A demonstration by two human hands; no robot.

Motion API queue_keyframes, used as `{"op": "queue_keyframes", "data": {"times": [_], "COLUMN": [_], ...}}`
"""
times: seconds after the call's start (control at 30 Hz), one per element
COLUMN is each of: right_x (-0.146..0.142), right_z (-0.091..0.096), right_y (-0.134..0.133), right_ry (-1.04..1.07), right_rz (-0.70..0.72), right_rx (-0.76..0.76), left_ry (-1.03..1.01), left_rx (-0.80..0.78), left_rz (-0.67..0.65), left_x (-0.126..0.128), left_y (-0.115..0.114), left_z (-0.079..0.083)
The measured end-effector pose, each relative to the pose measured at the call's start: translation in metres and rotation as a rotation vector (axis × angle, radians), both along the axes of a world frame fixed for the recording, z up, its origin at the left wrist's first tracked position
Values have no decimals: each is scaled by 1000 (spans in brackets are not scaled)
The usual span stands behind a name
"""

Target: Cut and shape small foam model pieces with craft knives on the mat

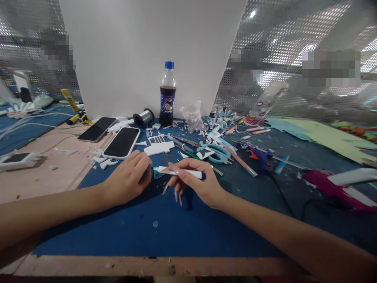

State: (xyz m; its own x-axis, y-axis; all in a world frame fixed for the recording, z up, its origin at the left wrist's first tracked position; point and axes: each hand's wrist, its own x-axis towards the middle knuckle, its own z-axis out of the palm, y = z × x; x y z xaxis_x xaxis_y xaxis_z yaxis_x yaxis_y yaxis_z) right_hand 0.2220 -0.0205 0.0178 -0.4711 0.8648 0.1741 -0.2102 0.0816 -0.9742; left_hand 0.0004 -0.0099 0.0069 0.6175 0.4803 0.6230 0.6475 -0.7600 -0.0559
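A white marker (pixel 193 171) with a dark blue end lies in my right hand (pixel 203 182), pinched between thumb and fingers. It is tilted nearly flat, and its tip points left. My left hand (pixel 132 177) is curled closed just left of that tip. What its fingers hold is hidden. A small teal patch (pixel 157 174) shows at the tip, between both hands; I cannot make out what it is. White cut foam-like pieces (pixel 159 148) lie just beyond my hands, with light blue scissors (pixel 216 152) behind my right hand.
Two phones (pixel 121 143) lie at left, near a wire spool (pixel 143 118). A Pepsi bottle (pixel 167 98) stands by a white panel (pixel 123 51). Scraps (pixel 220 124) pile at the back. Glue guns (pixel 263 159) with trailing cords and coloured sheets (pixel 318 135) lie right.
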Motion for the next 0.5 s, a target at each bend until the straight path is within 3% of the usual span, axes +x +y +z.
{"op": "queue_keyframes", "data": {"times": [0.33, 0.43, 0.5], "right_x": [1, 1, 3], "right_z": [-4, -4, -2], "right_y": [2, 1, 0], "right_ry": [-19, -103, -211], "right_rz": [33, 21, -99], "right_rx": [42, 133, 266], "left_ry": [23, 13, 9], "left_rx": [57, 92, 117], "left_rz": [-13, -30, -42], "left_x": [0, 2, 1], "left_y": [-2, -4, -7], "left_z": [-1, 2, 3]}}
